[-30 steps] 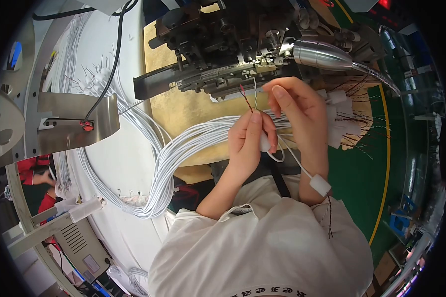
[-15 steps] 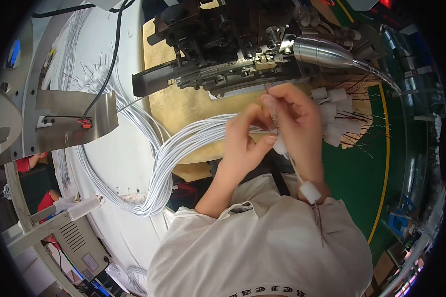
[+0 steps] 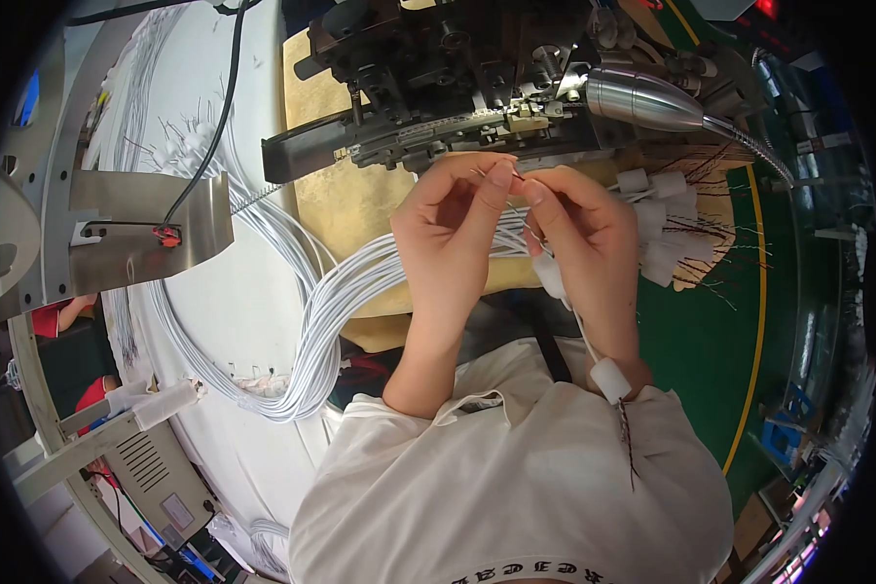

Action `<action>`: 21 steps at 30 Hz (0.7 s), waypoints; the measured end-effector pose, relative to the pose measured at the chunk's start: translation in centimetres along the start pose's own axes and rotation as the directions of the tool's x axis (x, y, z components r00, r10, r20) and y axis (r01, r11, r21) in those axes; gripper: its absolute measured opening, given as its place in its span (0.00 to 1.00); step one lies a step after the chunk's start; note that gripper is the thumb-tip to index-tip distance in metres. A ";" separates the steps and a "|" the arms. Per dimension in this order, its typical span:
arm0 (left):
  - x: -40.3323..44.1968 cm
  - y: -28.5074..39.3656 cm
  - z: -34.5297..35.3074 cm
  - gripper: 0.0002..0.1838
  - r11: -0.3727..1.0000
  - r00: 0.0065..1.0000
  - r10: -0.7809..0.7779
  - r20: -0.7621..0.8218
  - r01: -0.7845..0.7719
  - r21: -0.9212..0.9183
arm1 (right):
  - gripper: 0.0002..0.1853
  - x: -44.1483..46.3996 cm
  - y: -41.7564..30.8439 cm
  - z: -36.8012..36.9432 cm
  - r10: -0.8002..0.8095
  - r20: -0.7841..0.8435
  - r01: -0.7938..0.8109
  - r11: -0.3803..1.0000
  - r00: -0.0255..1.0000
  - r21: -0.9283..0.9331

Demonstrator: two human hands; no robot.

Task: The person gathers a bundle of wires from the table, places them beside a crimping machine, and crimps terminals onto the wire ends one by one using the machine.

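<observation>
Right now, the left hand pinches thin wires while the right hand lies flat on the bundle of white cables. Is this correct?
Not quite: in the head view, the right hand is not flat on the bundle of white cables; it also pinches the thin wires, as the left hand does.

Cannot read any word surely: see blackletter lettering [image 3: 540, 567] on the white shirt [image 3: 516, 467], tiny label [image 3: 178, 514] on the pale box [image 3: 156, 477].

Wearer's two hands [image 3: 448, 229] [image 3: 594, 234], one black machine [image 3: 399, 63], one gooseneck lamp [image 3: 642, 100]
</observation>
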State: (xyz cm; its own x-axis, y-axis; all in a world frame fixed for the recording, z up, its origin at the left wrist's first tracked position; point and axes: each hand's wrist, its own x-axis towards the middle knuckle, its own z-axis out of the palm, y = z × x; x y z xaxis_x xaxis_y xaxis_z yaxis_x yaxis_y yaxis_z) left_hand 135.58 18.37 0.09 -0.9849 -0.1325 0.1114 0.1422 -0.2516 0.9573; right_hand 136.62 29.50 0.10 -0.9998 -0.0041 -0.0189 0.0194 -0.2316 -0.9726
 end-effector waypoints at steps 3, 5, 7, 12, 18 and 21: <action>0.1 -0.3 0.1 0.03 0.993 0.997 0.080 -0.006 -0.079 0.090 | 0.04 0.0 0.1 0.1 0.035 -0.018 -0.034 0.999 0.999 0.040; 0.2 -0.6 0.0 0.02 0.966 0.988 0.148 0.044 -0.154 0.207 | 0.03 -0.1 -0.1 0.1 -0.002 -0.061 0.001 1.000 0.998 -0.026; 0.4 -0.7 -0.6 0.01 0.906 0.972 0.191 0.139 -0.229 0.356 | 0.02 0.1 0.8 0.0 -0.178 -0.100 0.156 0.969 0.979 -0.192; 0.9 0.0 -1.0 0.03 0.627 0.856 0.350 0.380 -0.515 0.584 | 0.02 0.8 0.9 -0.7 -0.418 0.013 0.363 0.774 0.908 -0.518; 1.0 -0.4 -0.8 0.13 0.531 0.825 0.308 0.473 -0.562 0.634 | 0.03 1.4 0.8 -1.1 -0.478 0.086 0.433 0.686 0.874 -0.585; 1.2 -0.5 -0.8 0.16 0.532 0.816 0.298 0.494 -0.572 0.624 | 0.03 1.6 1.0 -1.2 -0.513 0.100 0.463 0.651 0.852 -0.602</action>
State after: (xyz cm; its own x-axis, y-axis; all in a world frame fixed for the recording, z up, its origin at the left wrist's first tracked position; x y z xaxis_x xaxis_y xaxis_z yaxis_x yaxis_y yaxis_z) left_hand 134.43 17.60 -0.47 -0.8106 0.2906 0.5085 0.5775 0.5408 0.6116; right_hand 135.03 30.45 -1.23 -0.8623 0.0180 0.5061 -0.4496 0.4328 -0.7814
